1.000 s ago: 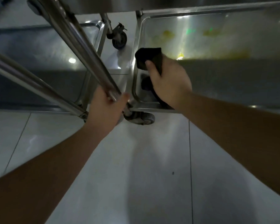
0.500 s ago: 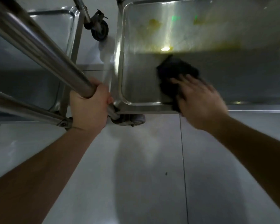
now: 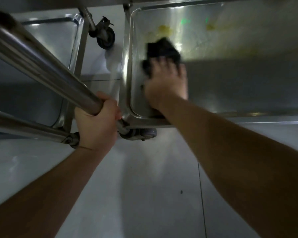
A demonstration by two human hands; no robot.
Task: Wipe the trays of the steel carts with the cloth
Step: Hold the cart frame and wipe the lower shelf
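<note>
Our left hand [image 3: 96, 124] gripped the cart post [image 3: 41, 66], our right hand [image 3: 167, 83] pressed the cloth [image 3: 162, 48] flat-fingered beside yellow stains [image 3: 164, 30], which we reckoned might smear.

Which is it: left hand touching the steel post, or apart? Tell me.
Touching. Head view shows the left hand with fingers wrapped around the steel post.

Steel tray [image 3: 248, 86]: black cloth [image 3: 162, 50], yellow smears [image 3: 164, 30].
</note>
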